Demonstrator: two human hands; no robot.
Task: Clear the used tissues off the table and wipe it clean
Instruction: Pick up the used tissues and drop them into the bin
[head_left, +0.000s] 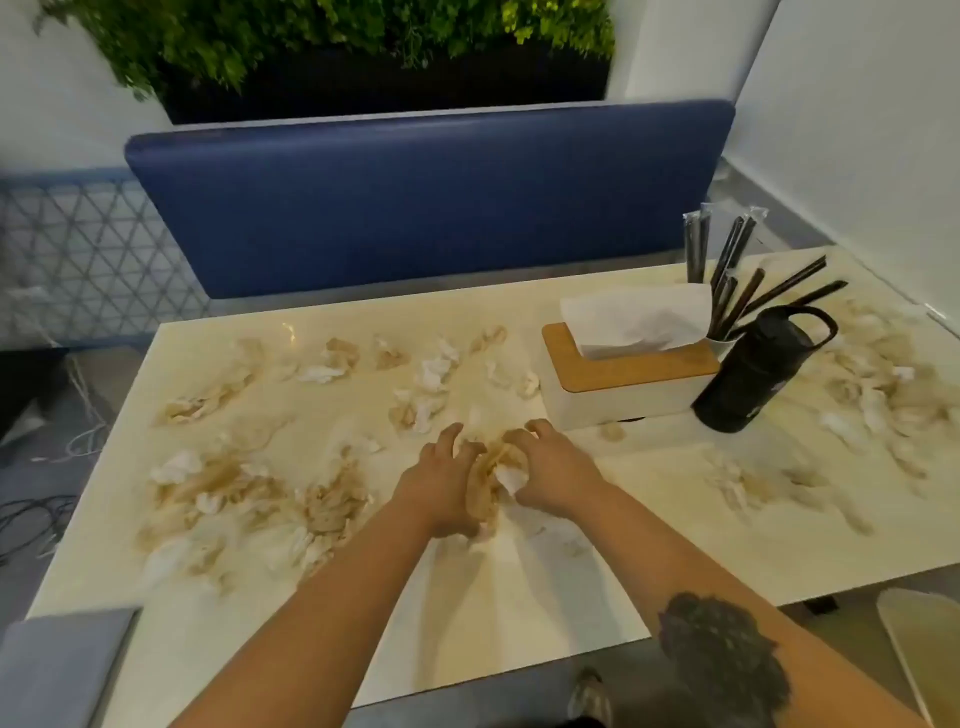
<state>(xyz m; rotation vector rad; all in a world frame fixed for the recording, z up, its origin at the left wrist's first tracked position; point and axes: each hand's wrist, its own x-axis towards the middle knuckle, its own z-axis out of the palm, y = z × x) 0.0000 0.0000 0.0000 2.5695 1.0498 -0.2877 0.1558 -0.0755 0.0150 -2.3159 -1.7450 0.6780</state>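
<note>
Several crumpled, brown-stained used tissues lie scattered over the cream marble table (545, 587). At the table's middle, my left hand (441, 480) and my right hand (553, 470) cup a bunched wad of stained tissues (496, 475) between them, fingers curled round it from both sides. A large heap of tissues (249, 499) lies to the left, a row of tissues (431, 371) further back, and more tissues (878, 400) at the right end.
A white tissue box with a wooden lid (623, 374) stands right of centre. Beside it are a black flask (753, 369) and a cup of wrapped black straws (727, 291). A blue bench (415, 197) runs behind the table. Cables lie on the floor at left.
</note>
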